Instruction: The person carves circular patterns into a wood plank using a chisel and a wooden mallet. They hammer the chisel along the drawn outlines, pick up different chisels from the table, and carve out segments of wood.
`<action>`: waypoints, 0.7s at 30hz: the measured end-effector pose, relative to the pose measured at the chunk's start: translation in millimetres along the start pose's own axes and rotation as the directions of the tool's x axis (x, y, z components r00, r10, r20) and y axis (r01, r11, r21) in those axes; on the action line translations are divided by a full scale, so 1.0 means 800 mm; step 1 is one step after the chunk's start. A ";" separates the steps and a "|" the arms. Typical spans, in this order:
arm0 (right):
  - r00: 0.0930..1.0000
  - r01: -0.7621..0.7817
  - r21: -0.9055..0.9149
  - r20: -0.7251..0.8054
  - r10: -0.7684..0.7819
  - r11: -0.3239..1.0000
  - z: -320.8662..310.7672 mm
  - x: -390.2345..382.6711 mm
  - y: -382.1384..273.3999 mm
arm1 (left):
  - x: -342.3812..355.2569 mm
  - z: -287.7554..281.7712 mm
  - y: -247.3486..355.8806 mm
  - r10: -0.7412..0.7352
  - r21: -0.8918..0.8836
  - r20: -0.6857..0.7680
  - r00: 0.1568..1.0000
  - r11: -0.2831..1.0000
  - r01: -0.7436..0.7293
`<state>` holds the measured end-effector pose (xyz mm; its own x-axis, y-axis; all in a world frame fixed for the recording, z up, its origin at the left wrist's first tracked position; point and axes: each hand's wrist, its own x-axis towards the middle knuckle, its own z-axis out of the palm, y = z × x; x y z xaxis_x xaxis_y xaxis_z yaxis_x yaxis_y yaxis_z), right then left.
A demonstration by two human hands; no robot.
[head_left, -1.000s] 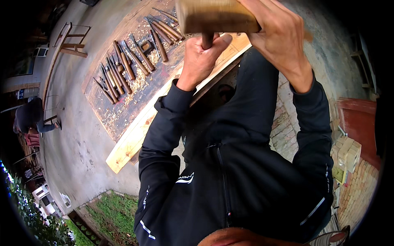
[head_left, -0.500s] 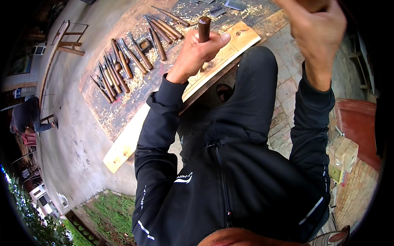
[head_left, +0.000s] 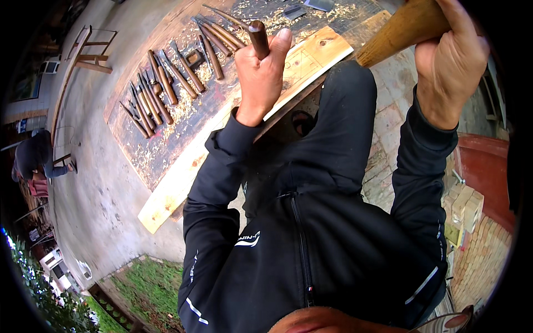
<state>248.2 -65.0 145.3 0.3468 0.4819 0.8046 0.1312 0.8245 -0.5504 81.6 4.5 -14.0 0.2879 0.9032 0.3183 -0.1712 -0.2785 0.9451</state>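
My left hand (head_left: pixel 261 83) is wrapped around the dark wooden handle of a chisel (head_left: pixel 258 39), its butt end pointing up and tilting slightly left. The blade is hidden below the fist. Underneath lies a long pale wooden board (head_left: pixel 172 194) with pencilled lines and rectangles near its far end. At the upper right, my right hand (head_left: pixel 452 72) grips a thick, tapering wooden mallet (head_left: pixel 397 33), raised and apart from the chisel. Part of the mallet runs out of the picture at the top.
Several wood-handled carving tools (head_left: pixel 150 105) lie in a row on the shavings-strewn worktable (head_left: pixel 136 147). A small dark block (head_left: pixel 194 58) sits among them. My knee (head_left: pixel 350 83) touches the board's near edge. A person (head_left: pixel 36 155) bends over at far left, near a wooden trestle (head_left: pixel 91 61).
My left hand has shifted left with the chisel, which now leans more. My right hand has swung a little down and right, bringing the mallet's body into view.
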 end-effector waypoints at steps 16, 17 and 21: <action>0.814 0.505 -0.572 0.564 -0.136 0.646 -0.003 -0.014 0.029 | -0.009 -0.015 0.021 -0.170 -0.079 0.264 0.949 0.977 0.197; 0.850 0.483 -0.576 0.490 -0.194 0.660 -0.002 -0.010 0.037 | -0.008 -0.016 0.018 -0.130 -0.070 0.199 0.971 0.987 0.147; 0.983 0.115 -0.401 0.178 -0.047 0.909 0.003 0.009 -0.007 | -0.013 -0.010 0.012 -0.062 -0.076 0.065 0.996 0.995 0.067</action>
<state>248.0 -65.5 154.6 0.1699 0.4879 0.8562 0.5314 0.6863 -0.4966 69.6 -4.8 -8.9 0.3582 0.8957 0.2634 -0.2224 -0.1922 0.9558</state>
